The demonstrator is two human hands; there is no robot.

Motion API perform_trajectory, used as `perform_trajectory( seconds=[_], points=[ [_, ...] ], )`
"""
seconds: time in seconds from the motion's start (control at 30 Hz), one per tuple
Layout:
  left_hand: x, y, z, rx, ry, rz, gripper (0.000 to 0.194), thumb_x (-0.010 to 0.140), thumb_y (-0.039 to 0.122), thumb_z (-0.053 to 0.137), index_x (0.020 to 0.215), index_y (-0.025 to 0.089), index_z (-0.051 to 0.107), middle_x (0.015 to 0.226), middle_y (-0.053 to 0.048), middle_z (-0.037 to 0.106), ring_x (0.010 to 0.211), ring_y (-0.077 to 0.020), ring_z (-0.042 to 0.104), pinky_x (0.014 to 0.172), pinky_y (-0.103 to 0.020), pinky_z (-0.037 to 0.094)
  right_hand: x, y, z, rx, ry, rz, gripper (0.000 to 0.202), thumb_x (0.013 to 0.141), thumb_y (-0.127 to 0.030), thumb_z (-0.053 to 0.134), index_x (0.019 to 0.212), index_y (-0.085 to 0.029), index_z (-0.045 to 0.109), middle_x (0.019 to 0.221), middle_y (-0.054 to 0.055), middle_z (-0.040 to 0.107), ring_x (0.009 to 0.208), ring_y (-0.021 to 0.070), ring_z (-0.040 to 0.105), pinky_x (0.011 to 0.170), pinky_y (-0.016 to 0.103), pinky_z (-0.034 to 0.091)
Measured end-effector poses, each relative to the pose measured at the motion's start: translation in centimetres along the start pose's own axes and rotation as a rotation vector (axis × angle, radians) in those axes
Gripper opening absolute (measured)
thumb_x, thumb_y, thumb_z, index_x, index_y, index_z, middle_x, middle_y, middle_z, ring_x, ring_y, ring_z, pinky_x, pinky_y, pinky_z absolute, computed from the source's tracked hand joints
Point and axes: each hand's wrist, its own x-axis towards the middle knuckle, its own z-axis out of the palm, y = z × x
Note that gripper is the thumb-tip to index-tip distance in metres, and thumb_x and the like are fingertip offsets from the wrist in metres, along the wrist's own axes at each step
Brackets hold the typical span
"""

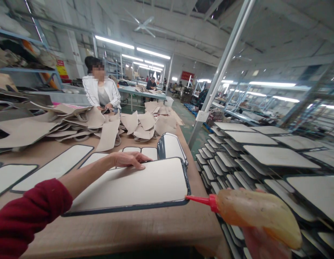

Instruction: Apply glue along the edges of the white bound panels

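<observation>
My left hand (129, 160) grips the far edge of a white panel (134, 185) with a dark rim, its thumb lying on the white face. The panel is rectangular with rounded corners and tilts up from the table. A glue bottle (253, 212) with a red nozzle is in my right hand (261, 241), whose fingers are partly hidden behind the bottle. The nozzle's tip touches or nearly touches the panel's near right corner. Behind the panel stands a stack of similar dark-rimmed panels (172, 145).
More panels (61, 165) lie on the brown-covered table (145, 230). Beige cut pieces (110, 133) are heaped along its far side, where a person in a white jacket (102, 90) works. To the right, a rack holds many white panels (280, 156), near a metal post (218, 77).
</observation>
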Motion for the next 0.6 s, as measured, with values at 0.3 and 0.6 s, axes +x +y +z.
perform_trajectory(
  seconds=[0.3, 0.6],
  points=[
    [0.5, -2.5, -0.1, -0.134, 0.089, 0.027, 0.062, 0.073, 0.034, 0.083, 0.132, 0.023, 0.069, 0.123, -0.005, 0.076, 0.105, -0.0226, 0.071, 0.085, -0.025, 0.054, -1.4, 1.2, 1.3, 0.054, 0.087, -0.148, 0.061, 0.074, -0.030, 0.089, 0.127, -0.045, 0.063, 0.127, -0.010, 0.071, 0.118, 0.0202, 0.067, 0.097, 0.030, 0.059],
    [0.9, -3.3, 1.0, -0.228, 0.101, 0.089, 0.061, 0.076, 0.033, 0.082, 0.134, 0.019, 0.067, 0.122, -0.008, 0.076, 0.106, -0.0231, 0.071, 0.090, -0.026, 0.054, -0.8, 3.2, 1.7, -0.001, 0.089, -0.280, 0.056, 0.082, -0.029, 0.081, 0.131, -0.048, 0.062, 0.131, -0.015, 0.068, 0.128, 0.0160, 0.059, 0.100, 0.024, 0.056]
  ],
)
